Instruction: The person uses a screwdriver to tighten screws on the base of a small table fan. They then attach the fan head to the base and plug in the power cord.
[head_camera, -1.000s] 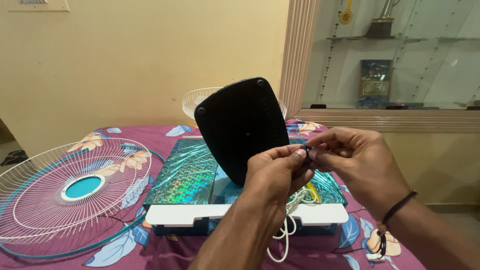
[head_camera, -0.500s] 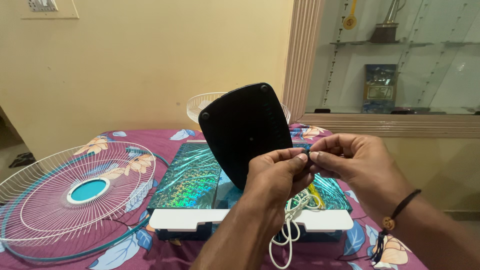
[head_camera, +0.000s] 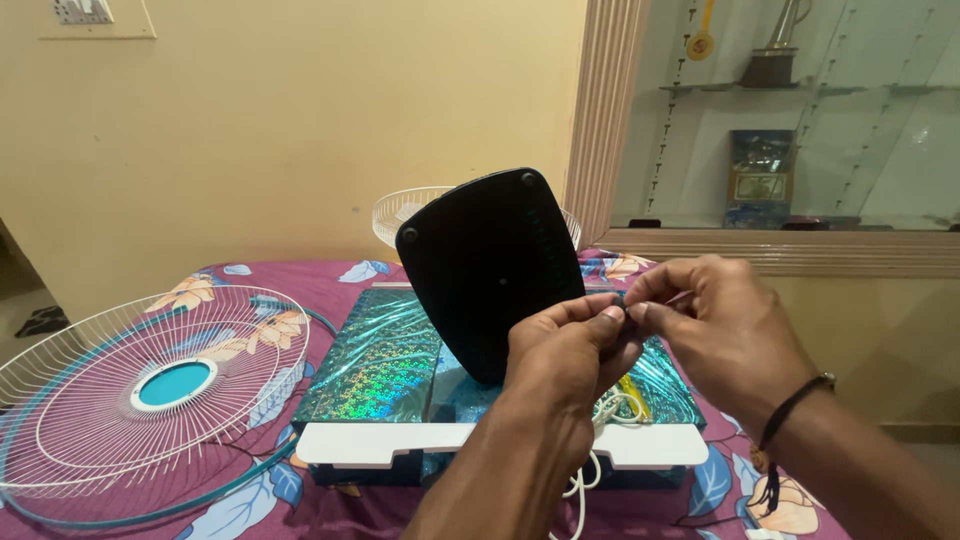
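Observation:
My left hand (head_camera: 565, 350) and my right hand (head_camera: 715, 325) meet fingertip to fingertip over a shiny blue-green wrapped box (head_camera: 385, 360). Both pinch one small dark piece (head_camera: 622, 306) between thumb and forefinger; it is too small to identify. A white cord (head_camera: 590, 455) hangs in loops below my left hand. A black fan base (head_camera: 485, 265) stands tilted upright on the box, its underside with round feet facing me, just left of my hands.
A white wire fan guard (head_camera: 150, 385) with a teal centre lies at the left on the purple floral cloth (head_camera: 300, 500). Another white guard (head_camera: 405, 212) sits behind the base. A white foam piece (head_camera: 370, 442) lies along the box's front. A glass cabinet (head_camera: 800, 120) is at the right.
Both hands stayed pinched together and shifted slightly right and up. The view dropped and settled, so the base and box sit a little lower in frame.

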